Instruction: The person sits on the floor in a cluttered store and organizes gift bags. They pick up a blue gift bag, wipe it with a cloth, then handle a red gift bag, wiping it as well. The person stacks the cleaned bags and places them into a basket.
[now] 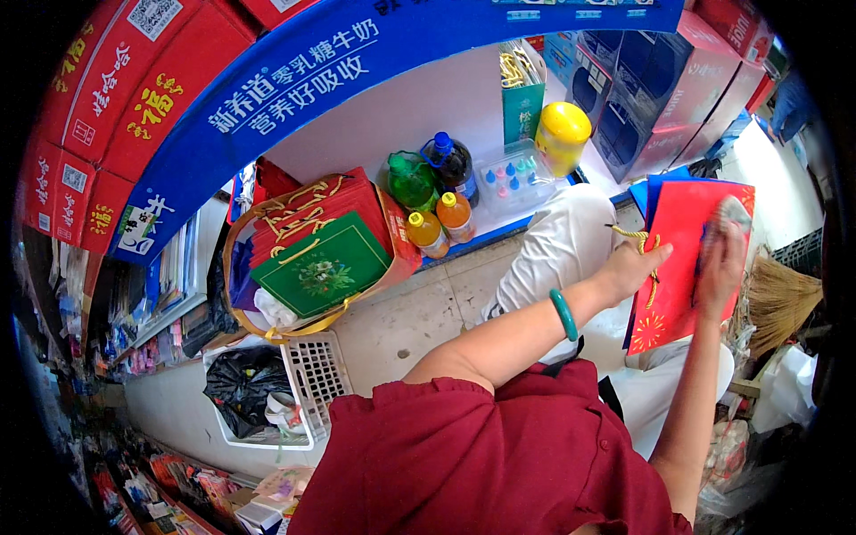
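A flat red paper gift bag [682,214] with gold firework prints lies across my lap, over my white trousers. Its left edge is pinched in my left hand [635,269], next to a twisted gold cord handle [642,235]. My left wrist wears a green bangle [563,314]. On the bag's right side, my right hand [720,267] presses a pale, crumpled cloth [735,216] against the red face. Motion blurs the fingers of that hand. A blue edge [655,192] shows behind the red bag; whether it is a second bag is hidden.
At left, a large carrier [234,267] holds several red bags and a green gift bag [321,267]. Drink bottles [453,169], a yellow canister [562,135] and a clear tray [517,178] stand ahead. A white basket [316,379] sits lower left; a straw broom [780,294] is right.
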Available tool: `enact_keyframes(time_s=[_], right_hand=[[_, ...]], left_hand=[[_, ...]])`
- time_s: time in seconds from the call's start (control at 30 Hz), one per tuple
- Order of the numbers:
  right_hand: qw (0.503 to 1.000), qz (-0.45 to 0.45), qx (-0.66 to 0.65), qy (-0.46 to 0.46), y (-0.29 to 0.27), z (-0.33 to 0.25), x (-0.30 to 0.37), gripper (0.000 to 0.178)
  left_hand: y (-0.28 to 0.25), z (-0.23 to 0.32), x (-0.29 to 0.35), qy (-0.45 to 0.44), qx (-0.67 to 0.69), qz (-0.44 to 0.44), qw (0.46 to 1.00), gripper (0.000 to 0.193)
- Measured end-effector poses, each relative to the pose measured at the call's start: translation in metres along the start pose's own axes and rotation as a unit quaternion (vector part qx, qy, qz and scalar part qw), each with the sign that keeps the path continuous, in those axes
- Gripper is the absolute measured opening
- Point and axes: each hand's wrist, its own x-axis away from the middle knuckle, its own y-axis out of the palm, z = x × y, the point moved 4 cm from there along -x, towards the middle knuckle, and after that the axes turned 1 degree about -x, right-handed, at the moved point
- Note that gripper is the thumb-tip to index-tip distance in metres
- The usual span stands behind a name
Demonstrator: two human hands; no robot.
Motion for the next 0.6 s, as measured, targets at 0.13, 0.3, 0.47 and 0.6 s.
enact_keyframes(time_s=[0.13,0.3,0.47,0.6], right_hand=[[0.996,-0.054,-0.044,-0.052,0.016,-0.055,0.035,0.031],[0.997,-0.047,-0.040,-0.052,-0.003,-0.046,0.061,0.034],[0.979,0.114,-0.020,0.171,-0.029,0.055,0.050,0.020],[0.985,0.120,-0.063,0.104,-0.048,0.000,0.023,0.019]], left_hand=[[-0.019,-0.015,-0.017,-0.013,0.177,0.018,0.984,0.031],[-0.034,0.023,-0.013,-0.012,0.294,0.031,0.955,0.040],[-0.037,0.027,-0.020,0.009,0.216,0.005,0.976,0.043],[-0.034,0.014,-0.019,-0.013,0.239,0.034,0.970,0.042]])
